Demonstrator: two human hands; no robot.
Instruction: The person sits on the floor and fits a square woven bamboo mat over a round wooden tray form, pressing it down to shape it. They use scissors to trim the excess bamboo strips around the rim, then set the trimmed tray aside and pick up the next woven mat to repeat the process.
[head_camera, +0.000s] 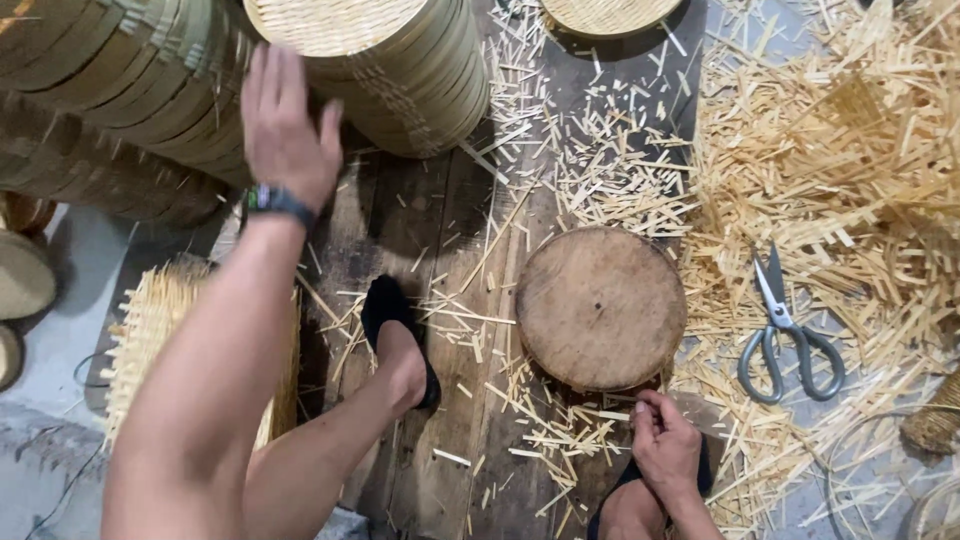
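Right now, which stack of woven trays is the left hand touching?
The left hand rests on the middle stack, pale, leaning toward the camera. The darker stack lies left of it; the single tray at the top edge is apart.

Left hand, flat against stacked woven bamboo trays. Right hand, fingers curled, beside round wooden block. Scissors lying on bamboo offcuts. Plank floor strewn with splinters.
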